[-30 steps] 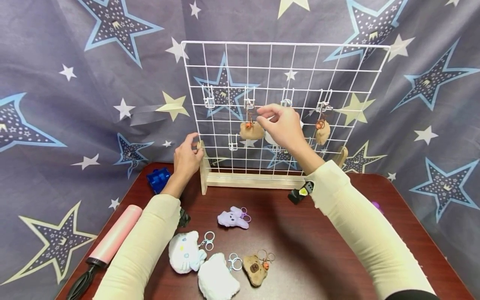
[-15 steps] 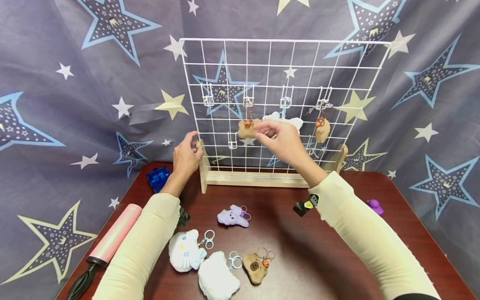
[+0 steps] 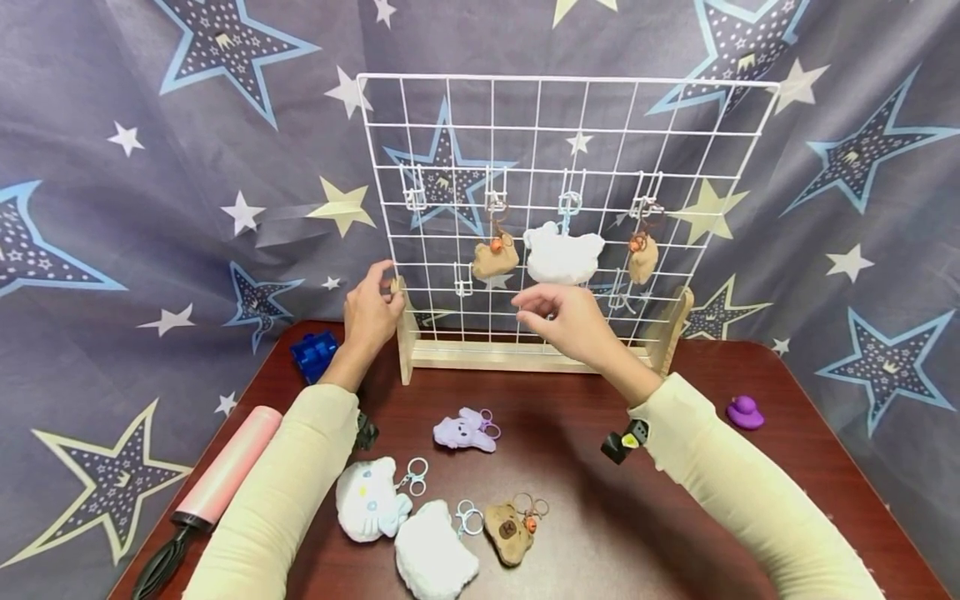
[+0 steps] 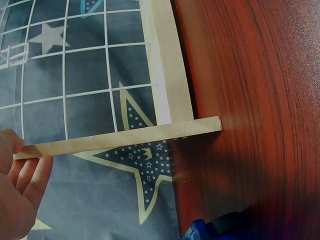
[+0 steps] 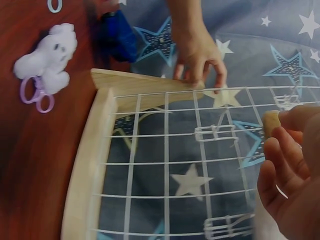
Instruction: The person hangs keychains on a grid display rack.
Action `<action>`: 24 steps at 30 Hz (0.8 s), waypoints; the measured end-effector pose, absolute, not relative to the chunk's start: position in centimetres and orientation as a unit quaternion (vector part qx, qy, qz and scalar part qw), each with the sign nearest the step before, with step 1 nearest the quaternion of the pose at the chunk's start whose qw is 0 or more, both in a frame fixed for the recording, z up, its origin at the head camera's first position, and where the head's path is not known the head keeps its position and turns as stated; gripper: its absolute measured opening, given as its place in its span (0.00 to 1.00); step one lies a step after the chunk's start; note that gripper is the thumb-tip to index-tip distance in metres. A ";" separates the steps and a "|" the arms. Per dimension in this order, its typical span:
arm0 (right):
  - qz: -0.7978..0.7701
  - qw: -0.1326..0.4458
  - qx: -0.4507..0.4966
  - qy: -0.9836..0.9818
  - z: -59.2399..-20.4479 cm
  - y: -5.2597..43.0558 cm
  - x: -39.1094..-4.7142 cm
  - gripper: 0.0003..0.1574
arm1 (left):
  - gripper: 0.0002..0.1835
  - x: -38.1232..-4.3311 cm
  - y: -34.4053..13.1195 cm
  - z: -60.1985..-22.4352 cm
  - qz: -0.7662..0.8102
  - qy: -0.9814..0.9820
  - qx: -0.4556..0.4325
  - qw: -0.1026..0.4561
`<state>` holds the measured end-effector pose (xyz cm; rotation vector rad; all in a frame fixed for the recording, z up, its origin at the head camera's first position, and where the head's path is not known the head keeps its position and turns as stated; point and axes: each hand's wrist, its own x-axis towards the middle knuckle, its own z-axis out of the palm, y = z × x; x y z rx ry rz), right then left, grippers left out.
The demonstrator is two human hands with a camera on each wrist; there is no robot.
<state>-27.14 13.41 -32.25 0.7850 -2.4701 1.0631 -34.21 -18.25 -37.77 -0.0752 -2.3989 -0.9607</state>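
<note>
left hand (image 3: 371,307) pinches the wooden post (image 4: 125,136) — and right hand (image 3: 564,318), loosely curved, seemingly holding nothing, is nearer, just below the white plush (image 3: 564,257) hanging on the grid (image 3: 534,171), long axis left-to-right!

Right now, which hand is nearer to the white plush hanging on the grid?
Right. In the head view, the right hand is just below the white plush; the left hand is farther away, to the plush's left, gripping the wooden side post.
</note>
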 end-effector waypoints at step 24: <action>0.376 0.027 0.277 -0.884 -43.5 12.7 -26.6 0.12 | 0.28 -34.1 -18.3 -37.8 -0.361 -0.890 -0.028 0.278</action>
